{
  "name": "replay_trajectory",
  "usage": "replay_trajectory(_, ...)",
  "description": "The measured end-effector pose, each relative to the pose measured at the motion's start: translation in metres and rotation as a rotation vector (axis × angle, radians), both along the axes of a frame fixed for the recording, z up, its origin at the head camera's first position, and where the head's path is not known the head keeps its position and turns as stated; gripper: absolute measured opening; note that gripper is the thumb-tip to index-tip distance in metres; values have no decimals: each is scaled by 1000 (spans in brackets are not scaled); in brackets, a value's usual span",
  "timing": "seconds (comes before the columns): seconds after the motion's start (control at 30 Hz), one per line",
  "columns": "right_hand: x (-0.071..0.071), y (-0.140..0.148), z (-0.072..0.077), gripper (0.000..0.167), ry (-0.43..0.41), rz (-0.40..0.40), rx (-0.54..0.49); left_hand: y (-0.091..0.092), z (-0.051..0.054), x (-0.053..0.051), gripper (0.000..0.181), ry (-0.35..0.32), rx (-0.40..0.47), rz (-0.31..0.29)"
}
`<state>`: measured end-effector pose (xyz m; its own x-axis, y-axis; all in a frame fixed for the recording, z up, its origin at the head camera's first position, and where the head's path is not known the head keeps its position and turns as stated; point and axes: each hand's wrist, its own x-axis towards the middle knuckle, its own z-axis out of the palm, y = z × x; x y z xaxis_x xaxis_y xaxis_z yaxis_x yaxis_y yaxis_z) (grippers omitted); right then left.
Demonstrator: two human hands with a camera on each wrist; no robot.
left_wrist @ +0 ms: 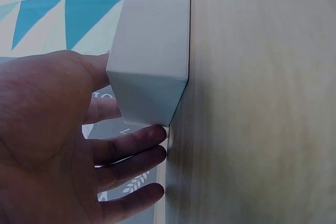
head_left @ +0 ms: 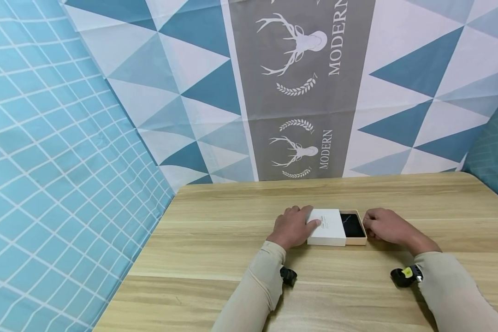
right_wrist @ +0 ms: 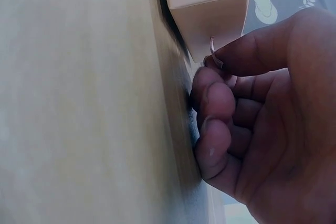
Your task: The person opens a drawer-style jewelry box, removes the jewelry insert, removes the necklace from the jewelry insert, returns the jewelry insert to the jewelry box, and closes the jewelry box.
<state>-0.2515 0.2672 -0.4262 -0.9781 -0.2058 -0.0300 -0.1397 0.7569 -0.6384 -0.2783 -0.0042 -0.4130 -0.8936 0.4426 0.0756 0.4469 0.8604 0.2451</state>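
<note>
Gripping the white sleeve (head_left: 327, 233) at its 9 o'clock end: left hand (head_left: 291, 226), thumb on top. Right hand (head_left: 386, 226) at 3 o'clock — thumb and finger together, pinching the thin pull tab (right_wrist: 212, 48). Box (head_left: 336, 226) lies flat on the table (head_left: 216, 258), about 4 o'clock from head-view centre; drawer (head_left: 356, 241) sits part-way out toward 3, black insert (head_left: 352, 226) showing. Looks like light, stiff card, slightly slippery; hard squeezing could dent it. Best hold: sleeve edges at 12 and 6, gently — tab near its root, likely the weak point.
</note>
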Motion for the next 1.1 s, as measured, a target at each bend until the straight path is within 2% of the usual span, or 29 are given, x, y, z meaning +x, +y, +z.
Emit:
replay_trajectory(0.2, 0, 1, 0, 28, 11, -2, 14, 0, -1, -1, 54, 8, -2, 0)
replay_trajectory(1.1, 1, 4, 0, 29, -28, -22, -38, 0, -2, -1, 54, 2, 0, -1)
